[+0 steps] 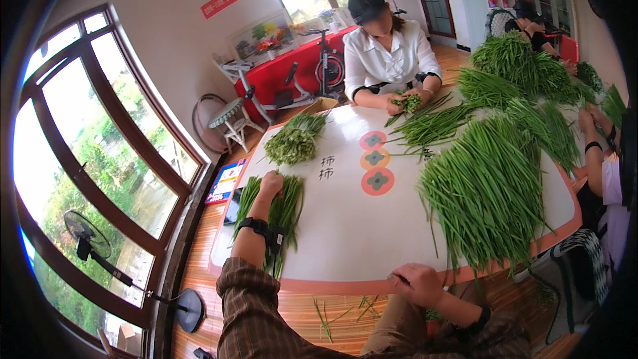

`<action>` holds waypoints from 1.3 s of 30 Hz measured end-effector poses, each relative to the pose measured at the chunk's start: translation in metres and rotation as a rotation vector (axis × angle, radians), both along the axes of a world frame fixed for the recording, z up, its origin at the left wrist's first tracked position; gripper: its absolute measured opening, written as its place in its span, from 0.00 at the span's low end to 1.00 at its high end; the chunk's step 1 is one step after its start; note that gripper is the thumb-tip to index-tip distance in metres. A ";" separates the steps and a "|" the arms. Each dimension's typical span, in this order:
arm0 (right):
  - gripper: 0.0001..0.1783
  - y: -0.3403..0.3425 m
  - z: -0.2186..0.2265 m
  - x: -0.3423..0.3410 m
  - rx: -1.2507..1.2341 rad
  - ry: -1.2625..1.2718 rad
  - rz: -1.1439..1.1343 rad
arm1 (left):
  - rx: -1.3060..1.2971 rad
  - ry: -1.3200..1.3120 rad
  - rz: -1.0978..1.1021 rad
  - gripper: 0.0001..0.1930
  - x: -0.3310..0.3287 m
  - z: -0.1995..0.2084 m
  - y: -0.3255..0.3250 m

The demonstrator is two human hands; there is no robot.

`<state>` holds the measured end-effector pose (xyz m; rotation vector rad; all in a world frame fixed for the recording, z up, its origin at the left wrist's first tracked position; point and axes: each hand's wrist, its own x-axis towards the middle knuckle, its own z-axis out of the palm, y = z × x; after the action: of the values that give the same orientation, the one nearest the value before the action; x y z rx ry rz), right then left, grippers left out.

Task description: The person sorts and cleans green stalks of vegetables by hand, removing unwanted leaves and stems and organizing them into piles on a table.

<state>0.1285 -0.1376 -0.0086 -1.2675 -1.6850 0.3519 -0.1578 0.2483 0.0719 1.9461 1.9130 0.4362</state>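
My left hand point(271, 185) reaches out to the left part of the table and is closed on a bunch of green chives point(287, 207) lying there. The stalks fan out on both sides of my wrist, and the hand hides part of them. Just beyond it lies another bundle of chives point(292, 141), its pale green ends toward me. Close to the table's near edge, my right hand point(417, 284) has its fingers curled in; whether anything small is between them cannot be made out. A large heap of long chives point(485, 193) spreads to its upper right.
Across the white table point(345, 239), a person point(392, 60) in a white shirt handles a small bunch. Another person's hands point(591, 123) work at the right edge. More chives point(508, 60) pile up at the far right. A standing fan point(189, 310) is left, by the windows.
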 end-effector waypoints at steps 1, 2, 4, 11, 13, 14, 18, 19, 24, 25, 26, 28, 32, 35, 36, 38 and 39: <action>0.07 0.001 -0.002 0.000 -0.015 -0.011 -0.005 | -0.005 -0.005 -0.022 0.15 0.010 -0.003 0.006; 0.07 0.001 -0.003 0.001 -0.015 -0.043 0.012 | 0.145 0.146 -0.041 0.16 0.016 -0.008 0.008; 0.07 0.003 -0.004 0.002 -0.011 -0.047 -0.008 | 0.112 0.240 0.014 0.17 0.032 -0.016 0.017; 0.06 0.008 0.006 0.001 -0.014 -0.089 -0.022 | 0.145 0.453 -0.003 0.21 0.033 -0.026 0.034; 0.06 0.012 0.006 0.002 -0.019 -0.084 -0.026 | 0.195 0.460 -0.102 0.25 0.027 -0.025 0.036; 0.06 0.013 0.006 0.002 0.011 -0.098 -0.027 | 0.219 0.474 -0.114 0.28 0.026 -0.024 0.034; 0.06 0.014 -0.002 0.003 0.028 -0.068 -0.054 | 0.220 0.550 -0.200 0.35 0.039 -0.022 0.016; 0.06 0.013 -0.003 0.003 0.015 -0.059 -0.058 | 0.204 0.559 -0.207 0.36 0.039 -0.022 0.012; 0.05 0.009 -0.004 -0.001 0.041 -0.054 -0.076 | 0.273 0.536 -0.255 0.33 0.029 -0.025 -0.005; 0.05 0.008 -0.004 -0.003 0.044 -0.052 -0.081 | 0.271 0.540 -0.249 0.33 0.025 -0.022 -0.008; 0.05 0.009 -0.003 -0.004 0.046 -0.048 -0.073 | 0.257 0.539 -0.263 0.32 0.020 -0.015 -0.009; 0.05 0.009 -0.004 -0.004 0.086 -0.066 -0.085 | 0.286 0.534 -0.276 0.27 0.021 -0.006 -0.020; 0.05 0.010 -0.007 -0.007 0.096 -0.068 -0.088 | 0.202 0.174 -0.363 0.24 0.036 0.027 -0.068; 0.05 0.007 -0.005 -0.004 0.071 -0.081 -0.097 | 0.109 -0.204 -0.574 0.21 0.072 0.053 -0.136; 0.05 0.006 -0.006 -0.002 0.051 -0.083 -0.102 | 0.065 -0.272 -0.615 0.20 0.088 0.062 -0.165; 0.05 0.008 -0.005 -0.006 0.033 -0.081 -0.090 | -0.010 -0.328 -0.682 0.20 0.111 0.095 -0.240; 0.05 0.007 -0.004 -0.004 0.041 -0.080 -0.097 | 0.051 -0.305 -0.771 0.20 0.125 0.109 -0.277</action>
<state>0.1240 -0.1308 -0.0130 -1.3426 -1.6828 0.2100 -0.0325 -0.0292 0.1804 2.2918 0.8742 0.5024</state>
